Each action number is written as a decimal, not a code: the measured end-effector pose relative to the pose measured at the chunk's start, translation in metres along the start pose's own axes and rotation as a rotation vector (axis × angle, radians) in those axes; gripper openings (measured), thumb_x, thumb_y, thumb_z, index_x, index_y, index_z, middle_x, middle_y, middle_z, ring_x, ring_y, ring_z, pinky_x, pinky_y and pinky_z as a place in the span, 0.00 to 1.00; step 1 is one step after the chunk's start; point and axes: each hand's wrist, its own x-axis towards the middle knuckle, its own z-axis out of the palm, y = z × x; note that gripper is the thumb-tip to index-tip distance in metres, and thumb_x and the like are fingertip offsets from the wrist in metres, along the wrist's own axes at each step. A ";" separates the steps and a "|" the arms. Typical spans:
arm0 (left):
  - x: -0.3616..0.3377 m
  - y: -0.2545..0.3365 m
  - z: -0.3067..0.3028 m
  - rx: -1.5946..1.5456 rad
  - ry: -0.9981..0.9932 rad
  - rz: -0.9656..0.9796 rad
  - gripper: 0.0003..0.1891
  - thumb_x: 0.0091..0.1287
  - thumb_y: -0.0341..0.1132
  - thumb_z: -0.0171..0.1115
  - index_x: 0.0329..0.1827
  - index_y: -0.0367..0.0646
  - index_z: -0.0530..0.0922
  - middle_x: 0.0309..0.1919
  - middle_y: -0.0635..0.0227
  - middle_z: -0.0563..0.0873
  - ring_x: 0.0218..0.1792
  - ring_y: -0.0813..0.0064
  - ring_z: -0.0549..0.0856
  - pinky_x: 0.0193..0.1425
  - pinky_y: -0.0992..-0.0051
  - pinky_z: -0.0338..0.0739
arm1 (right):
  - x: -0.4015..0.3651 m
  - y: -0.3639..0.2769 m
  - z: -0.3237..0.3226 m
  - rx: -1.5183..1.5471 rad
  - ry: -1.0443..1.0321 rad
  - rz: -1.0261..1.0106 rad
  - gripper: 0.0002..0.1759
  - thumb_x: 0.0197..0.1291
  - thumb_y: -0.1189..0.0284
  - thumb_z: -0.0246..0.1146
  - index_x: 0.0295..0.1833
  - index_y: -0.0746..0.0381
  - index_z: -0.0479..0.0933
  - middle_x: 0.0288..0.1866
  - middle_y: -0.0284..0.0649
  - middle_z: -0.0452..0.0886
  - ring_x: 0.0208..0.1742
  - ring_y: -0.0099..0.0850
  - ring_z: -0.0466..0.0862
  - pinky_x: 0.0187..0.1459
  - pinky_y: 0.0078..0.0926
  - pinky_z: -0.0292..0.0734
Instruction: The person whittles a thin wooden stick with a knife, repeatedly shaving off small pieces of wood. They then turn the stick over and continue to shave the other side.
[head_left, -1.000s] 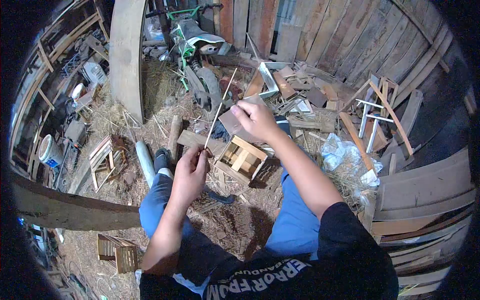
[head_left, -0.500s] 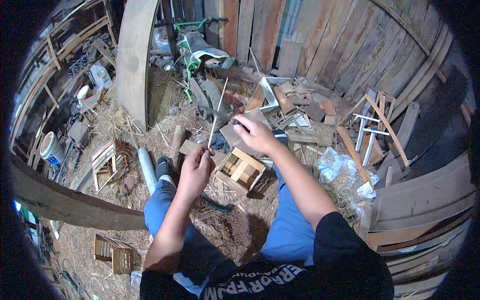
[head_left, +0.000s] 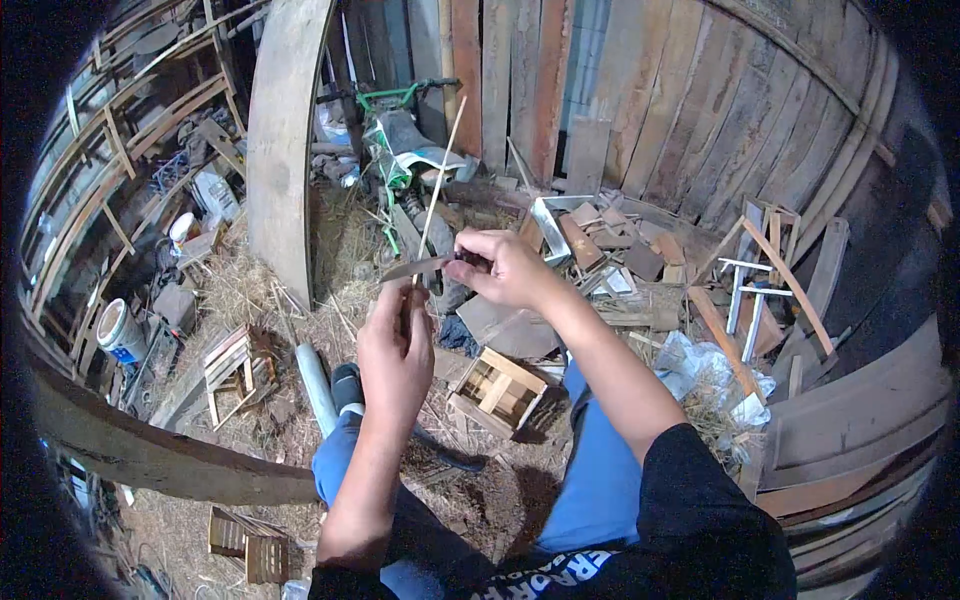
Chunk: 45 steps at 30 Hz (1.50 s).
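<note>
The one view looks out from the wearer's head, facing forward and steeply down past both forearms, hands [head_left: 395, 335] [head_left: 505, 270] close below it.

the knife [head_left: 418, 268] in my right hand [head_left: 503, 270] has a smooth grey metal blade. my left hand [head_left: 395, 340] grips a thin stick [head_left: 437, 195] of pale, matt wood. the crate [head_left: 497, 392] below is slatted bare wood, the wall planks [head_left: 665, 110] rough, weathered wood, the bucket [head_left: 120, 333] white plastic, my trousers [head_left: 607, 465] matt blue cloth.
</note>
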 end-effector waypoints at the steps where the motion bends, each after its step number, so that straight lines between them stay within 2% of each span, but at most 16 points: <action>1: 0.001 -0.002 0.003 -0.067 -0.021 -0.029 0.06 0.82 0.27 0.53 0.50 0.35 0.79 0.28 0.69 0.79 0.29 0.84 0.77 0.32 0.77 0.73 | 0.003 0.007 0.003 0.025 0.039 -0.086 0.18 0.68 0.62 0.71 0.41 0.66 0.77 0.30 0.44 0.76 0.32 0.38 0.77 0.37 0.34 0.72; 4: 0.012 -0.007 0.012 -0.214 -0.069 -0.088 0.06 0.81 0.26 0.54 0.50 0.35 0.79 0.29 0.72 0.78 0.30 0.86 0.76 0.33 0.79 0.72 | 0.007 0.016 0.000 -0.061 0.095 -0.158 0.18 0.68 0.61 0.71 0.38 0.66 0.77 0.28 0.43 0.76 0.29 0.36 0.78 0.35 0.34 0.72; 7: 0.018 -0.004 0.018 -0.222 -0.070 -0.109 0.05 0.80 0.26 0.55 0.50 0.35 0.79 0.30 0.73 0.78 0.31 0.87 0.76 0.33 0.81 0.70 | 0.006 0.016 -0.013 -0.076 0.027 -0.025 0.19 0.66 0.60 0.72 0.34 0.64 0.77 0.26 0.44 0.78 0.27 0.39 0.79 0.32 0.36 0.72; 10: 0.023 -0.014 0.027 -0.196 -0.075 -0.112 0.05 0.80 0.25 0.55 0.50 0.35 0.79 0.31 0.72 0.79 0.32 0.87 0.76 0.33 0.81 0.70 | 0.005 0.032 -0.012 -0.160 0.082 -0.118 0.26 0.69 0.47 0.66 0.33 0.61 0.79 0.24 0.48 0.80 0.30 0.51 0.84 0.33 0.46 0.74; 11: 0.024 -0.017 0.026 -0.122 -0.099 -0.097 0.05 0.80 0.25 0.55 0.51 0.35 0.79 0.33 0.71 0.81 0.33 0.86 0.77 0.35 0.81 0.72 | 0.007 0.037 -0.011 -0.198 0.099 -0.153 0.26 0.69 0.47 0.66 0.31 0.60 0.78 0.23 0.48 0.80 0.29 0.51 0.84 0.32 0.47 0.74; 14: 0.028 -0.030 0.025 -0.129 -0.149 -0.095 0.06 0.81 0.26 0.53 0.49 0.34 0.79 0.33 0.71 0.80 0.32 0.85 0.76 0.36 0.79 0.71 | 0.015 0.039 -0.006 -0.174 0.121 -0.273 0.26 0.70 0.48 0.65 0.32 0.61 0.77 0.24 0.48 0.80 0.29 0.51 0.84 0.30 0.47 0.75; 17: 0.037 -0.022 0.017 -0.271 -0.166 -0.244 0.08 0.82 0.27 0.51 0.47 0.34 0.78 0.32 0.71 0.79 0.31 0.84 0.75 0.35 0.77 0.70 | 0.021 0.034 0.003 -0.146 0.064 -0.184 0.24 0.71 0.51 0.64 0.32 0.61 0.76 0.24 0.48 0.80 0.29 0.51 0.85 0.30 0.49 0.76; 23: 0.053 -0.050 0.007 -0.255 -0.248 -0.385 0.08 0.82 0.28 0.50 0.46 0.34 0.77 0.30 0.71 0.78 0.29 0.84 0.74 0.33 0.77 0.69 | 0.024 0.044 0.022 -0.202 0.000 -0.134 0.21 0.71 0.56 0.65 0.31 0.62 0.76 0.23 0.49 0.79 0.27 0.53 0.83 0.29 0.49 0.73; 26: 0.051 -0.064 0.015 -0.280 -0.172 -0.304 0.10 0.82 0.30 0.51 0.43 0.35 0.77 0.28 0.72 0.77 0.28 0.84 0.73 0.32 0.75 0.69 | 0.027 0.050 0.022 -0.277 -0.016 -0.152 0.22 0.71 0.57 0.65 0.31 0.62 0.75 0.23 0.49 0.78 0.27 0.53 0.82 0.28 0.48 0.72; 29: 0.060 -0.066 0.008 -0.134 -0.261 -0.324 0.11 0.82 0.31 0.51 0.41 0.35 0.77 0.26 0.71 0.76 0.27 0.82 0.73 0.32 0.74 0.69 | 0.029 0.062 0.027 -0.323 0.006 -0.143 0.22 0.71 0.56 0.65 0.31 0.62 0.75 0.23 0.48 0.79 0.27 0.53 0.82 0.27 0.48 0.72; 33: 0.057 -0.071 0.006 -0.122 -0.235 -0.360 0.11 0.82 0.32 0.51 0.42 0.35 0.78 0.27 0.67 0.77 0.27 0.79 0.74 0.33 0.72 0.70 | 0.029 0.051 0.034 -0.326 0.035 -0.128 0.22 0.71 0.54 0.65 0.32 0.61 0.75 0.24 0.49 0.79 0.26 0.53 0.82 0.27 0.50 0.73; 36: 0.047 -0.069 0.011 -0.081 -0.154 -0.200 0.12 0.82 0.32 0.51 0.41 0.35 0.78 0.27 0.67 0.77 0.28 0.78 0.75 0.34 0.71 0.71 | 0.032 0.058 0.023 -0.385 0.042 -0.120 0.22 0.70 0.53 0.65 0.32 0.60 0.75 0.24 0.48 0.79 0.27 0.53 0.83 0.28 0.50 0.73; 38: 0.049 -0.067 0.006 -0.145 -0.176 -0.300 0.11 0.81 0.30 0.52 0.40 0.33 0.77 0.27 0.62 0.78 0.30 0.76 0.77 0.39 0.72 0.74 | 0.035 0.065 0.018 -0.416 0.089 -0.040 0.22 0.69 0.53 0.66 0.31 0.59 0.75 0.23 0.47 0.79 0.26 0.52 0.83 0.28 0.50 0.73; 40: 0.047 -0.065 0.006 -0.126 -0.185 -0.324 0.11 0.81 0.30 0.52 0.40 0.32 0.76 0.28 0.59 0.79 0.30 0.75 0.78 0.41 0.72 0.74 | 0.031 0.060 0.023 -0.404 0.090 -0.115 0.23 0.70 0.53 0.65 0.30 0.60 0.75 0.22 0.48 0.78 0.26 0.53 0.82 0.28 0.49 0.74; 43: 0.044 -0.062 0.010 -0.007 -0.165 -0.038 0.10 0.80 0.31 0.53 0.43 0.32 0.78 0.28 0.56 0.81 0.31 0.71 0.80 0.39 0.68 0.75 | 0.023 0.045 0.024 -0.379 0.049 -0.186 0.21 0.71 0.56 0.65 0.30 0.60 0.76 0.22 0.49 0.78 0.25 0.52 0.82 0.28 0.48 0.73; 45: 0.048 -0.059 0.005 0.011 -0.225 -0.204 0.10 0.80 0.31 0.54 0.43 0.32 0.78 0.29 0.55 0.81 0.32 0.70 0.81 0.40 0.68 0.75 | 0.035 0.070 0.006 -0.397 0.101 -0.040 0.24 0.70 0.51 0.64 0.29 0.60 0.75 0.23 0.48 0.80 0.27 0.52 0.84 0.29 0.50 0.76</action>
